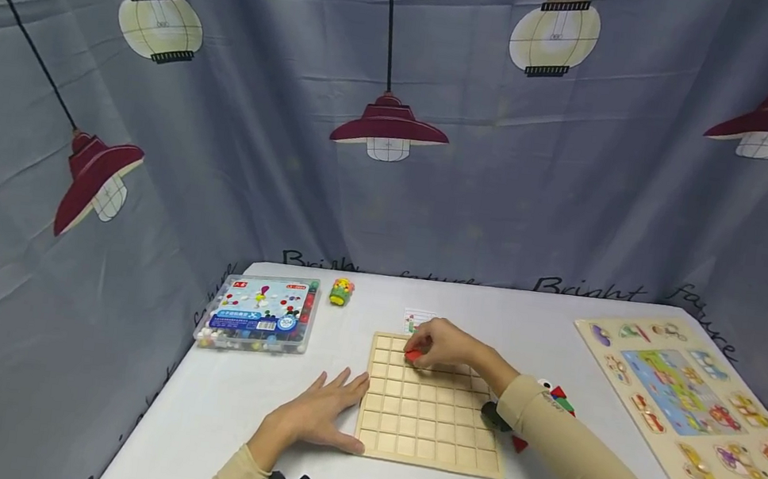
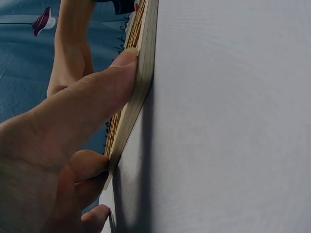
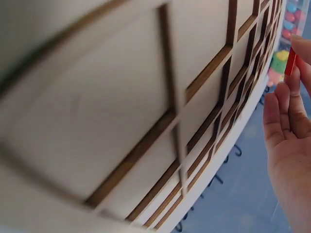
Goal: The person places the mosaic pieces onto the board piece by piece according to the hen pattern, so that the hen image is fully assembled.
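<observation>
Shows pale, smooth, matt wood in the board (image 1: 428, 429), layered at the edge. Shows a smooth, even face on the red piece (image 3: 290, 63). Looks like matt printed wood in the puzzle (image 1: 682, 388); clear, glossy plastic in the case (image 1: 258, 312). Appears smooth and matt on the table (image 1: 212, 410). Reads as creased cloth in the curtain (image 1: 503, 206).

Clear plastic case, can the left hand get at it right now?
Probably yes: the left hand only touches the wooden grid board, and nothing visible stands between that hand and the clear plastic case.
</observation>
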Tool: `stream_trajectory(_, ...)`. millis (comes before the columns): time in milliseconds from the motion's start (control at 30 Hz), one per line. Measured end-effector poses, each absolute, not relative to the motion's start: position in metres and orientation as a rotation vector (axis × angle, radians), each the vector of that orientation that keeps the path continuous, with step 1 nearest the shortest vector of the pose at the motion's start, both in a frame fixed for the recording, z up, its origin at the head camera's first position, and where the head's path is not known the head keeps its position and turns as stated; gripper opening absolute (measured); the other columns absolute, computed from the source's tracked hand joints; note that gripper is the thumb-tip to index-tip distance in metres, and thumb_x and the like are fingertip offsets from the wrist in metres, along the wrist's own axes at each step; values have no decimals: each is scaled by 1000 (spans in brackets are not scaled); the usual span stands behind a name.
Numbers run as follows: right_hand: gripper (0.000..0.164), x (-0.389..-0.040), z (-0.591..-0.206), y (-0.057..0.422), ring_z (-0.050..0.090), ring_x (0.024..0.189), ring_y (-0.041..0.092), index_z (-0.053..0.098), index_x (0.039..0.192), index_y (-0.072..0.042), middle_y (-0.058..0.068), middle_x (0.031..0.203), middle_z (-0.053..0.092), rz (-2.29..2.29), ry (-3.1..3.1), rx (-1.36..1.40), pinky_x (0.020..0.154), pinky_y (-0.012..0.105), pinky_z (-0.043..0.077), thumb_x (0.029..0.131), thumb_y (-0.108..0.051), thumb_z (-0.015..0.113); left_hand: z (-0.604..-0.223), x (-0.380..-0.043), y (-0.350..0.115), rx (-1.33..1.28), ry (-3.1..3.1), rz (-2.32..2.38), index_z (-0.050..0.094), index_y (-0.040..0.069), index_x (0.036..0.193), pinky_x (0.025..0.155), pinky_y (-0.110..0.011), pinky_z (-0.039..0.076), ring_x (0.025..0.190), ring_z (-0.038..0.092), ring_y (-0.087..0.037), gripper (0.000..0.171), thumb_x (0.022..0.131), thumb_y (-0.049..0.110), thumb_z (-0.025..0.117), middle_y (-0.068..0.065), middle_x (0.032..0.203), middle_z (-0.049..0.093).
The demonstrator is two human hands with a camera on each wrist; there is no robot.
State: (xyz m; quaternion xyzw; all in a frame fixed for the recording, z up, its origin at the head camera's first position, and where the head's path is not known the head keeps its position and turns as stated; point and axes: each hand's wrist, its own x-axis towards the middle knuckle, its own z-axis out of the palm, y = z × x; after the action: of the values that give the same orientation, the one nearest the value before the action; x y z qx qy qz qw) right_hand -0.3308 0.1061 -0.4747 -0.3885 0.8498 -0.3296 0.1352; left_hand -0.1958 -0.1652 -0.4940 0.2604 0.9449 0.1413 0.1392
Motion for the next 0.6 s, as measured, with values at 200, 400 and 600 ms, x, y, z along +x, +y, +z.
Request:
stream_trajectory(200, 20, -336, -475, 92, 55, 75, 1, 76, 94, -9, -2, 89, 70, -844, 2485, -1227, 68, 15, 52, 75, -4, 78, -494, -196, -164, 729, 2736, 377, 29, 13, 154, 122, -60, 12, 152, 16, -31, 107, 72, 69, 70, 0, 163, 22)
stream_trajectory(400, 21, -340, -471, 81, 52, 70, 1, 77, 93, -11, -4, 88, 71, -729, 2530, -1238, 65, 15, 48, 73, -4, 79, -494, -197, -164, 730, 2743, 372, 29, 14, 154, 122, -60, 13, 152, 16, -31, 107, 72, 69, 70, 1, 163, 22)
stream_trajectory(600, 21, -344, -471, 73, 54, 70, 2, 77, 91, -12, -4, 89, 71, -681, 2492, -1251, 62, 15, 49, 72, -3, 77, -495, -197, -163, 728, 2739, 384, 28, 14, 154, 123, -59, 13, 152, 16, -30, 108, 72, 69, 70, 1, 163, 22)
